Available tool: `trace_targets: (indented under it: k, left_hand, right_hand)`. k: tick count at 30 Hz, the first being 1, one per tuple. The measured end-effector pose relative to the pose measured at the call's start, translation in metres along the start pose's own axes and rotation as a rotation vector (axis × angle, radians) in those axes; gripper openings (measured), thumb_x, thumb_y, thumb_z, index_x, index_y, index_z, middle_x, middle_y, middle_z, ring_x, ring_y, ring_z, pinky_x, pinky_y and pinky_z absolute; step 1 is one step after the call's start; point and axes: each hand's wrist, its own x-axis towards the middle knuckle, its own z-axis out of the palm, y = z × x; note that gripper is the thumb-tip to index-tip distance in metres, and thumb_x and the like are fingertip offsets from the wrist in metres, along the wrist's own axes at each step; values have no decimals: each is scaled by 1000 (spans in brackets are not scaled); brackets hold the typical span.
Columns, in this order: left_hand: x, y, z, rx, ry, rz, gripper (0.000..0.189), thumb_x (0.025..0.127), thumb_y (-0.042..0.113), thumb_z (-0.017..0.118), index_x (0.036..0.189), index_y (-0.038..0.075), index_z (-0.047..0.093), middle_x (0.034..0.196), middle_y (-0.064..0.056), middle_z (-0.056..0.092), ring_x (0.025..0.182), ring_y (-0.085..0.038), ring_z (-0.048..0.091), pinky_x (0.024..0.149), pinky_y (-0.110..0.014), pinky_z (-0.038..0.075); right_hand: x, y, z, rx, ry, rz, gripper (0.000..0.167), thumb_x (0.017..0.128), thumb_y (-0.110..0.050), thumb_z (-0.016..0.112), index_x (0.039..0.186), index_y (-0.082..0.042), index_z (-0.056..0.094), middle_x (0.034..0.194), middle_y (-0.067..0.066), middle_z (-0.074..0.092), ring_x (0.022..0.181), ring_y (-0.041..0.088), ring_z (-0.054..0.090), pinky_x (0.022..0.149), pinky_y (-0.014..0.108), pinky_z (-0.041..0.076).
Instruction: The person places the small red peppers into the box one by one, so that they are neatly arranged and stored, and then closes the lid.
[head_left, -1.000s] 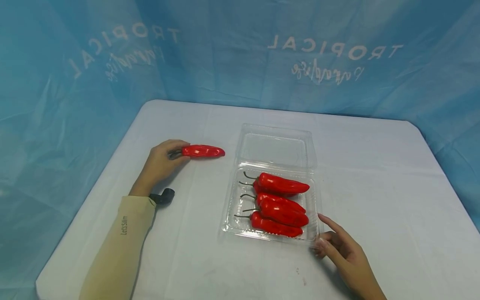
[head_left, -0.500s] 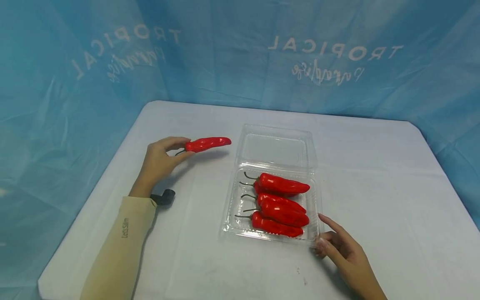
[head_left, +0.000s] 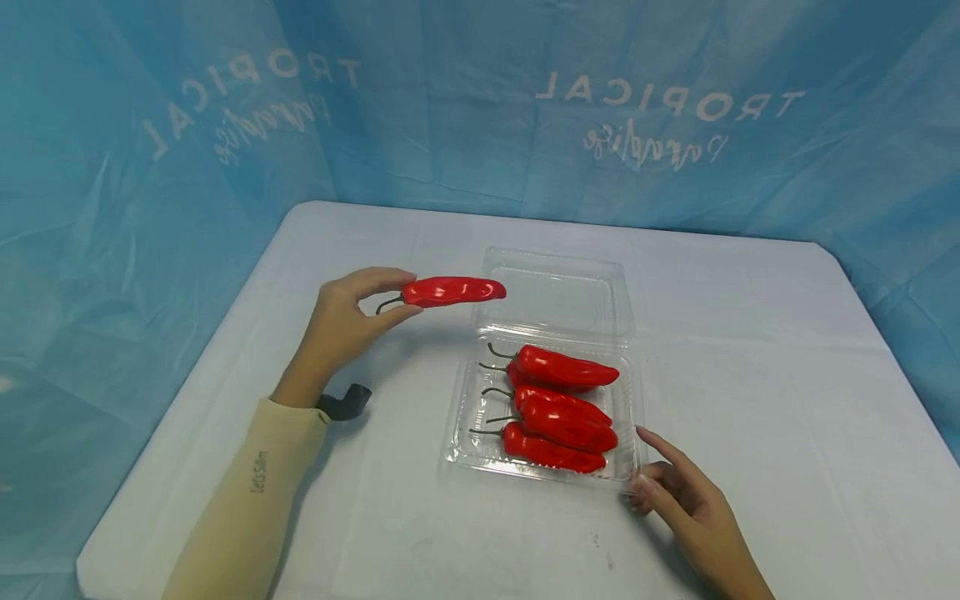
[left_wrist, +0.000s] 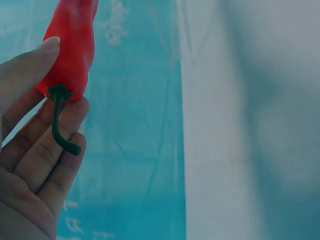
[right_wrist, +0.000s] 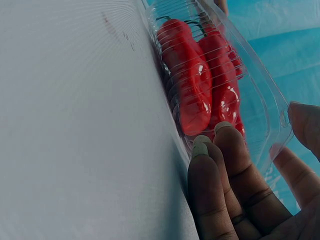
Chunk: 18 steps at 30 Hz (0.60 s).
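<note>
My left hand (head_left: 352, 312) pinches a red pepper (head_left: 453, 290) near its stem end, thumb on one side and fingers on the other. The pepper is held above the table, its tip pointing right over the edge of the lid. In the left wrist view its curved green stem (left_wrist: 62, 125) hangs over the fingers. An opened clear plastic clamshell container (head_left: 468, 454) has several red peppers (head_left: 558, 408) lying in its base, stems to the left. With thumb and fingers, my right hand (head_left: 693, 512) holds the container's near right corner; the thumb meets the rim (right_wrist: 286, 117).
The clear lid (head_left: 551, 292) lies flat behind the base, joined at the hinge. A white-covered table (head_left: 757, 358) carries everything. Blue printed cloth (head_left: 465, 108) hangs behind and beside it. A black strap piece (head_left: 345, 402) sits at the left wrist.
My left hand has raised the pepper off the table and carried it right, toward the container. The right hand and the container have stayed in place.
</note>
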Motion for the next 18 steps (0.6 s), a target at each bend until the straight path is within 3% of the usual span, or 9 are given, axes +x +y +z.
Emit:
trace_targets:
  k: [10, 18]
  left_hand:
    - [-12, 38, 19, -36, -97, 247, 45, 82, 22, 89, 124, 15, 74, 125, 5, 71, 121, -14, 64, 104, -41, 51]
    - [-17, 48, 32, -51, -168, 269, 44, 84, 24, 87, 125, 18, 74, 124, 7, 71, 121, -12, 63, 103, -39, 52]
  right_hand:
    - [-1, 1, 1, 11, -9, -18, 59, 102, 0, 59, 156, -14, 41, 98, 12, 69, 77, 23, 68, 72, 31, 61]
    - [0, -1, 2, 8, -12, -31, 59, 102, 1, 59, 156, -14, 41, 99, 12, 69, 78, 23, 68, 72, 31, 61]
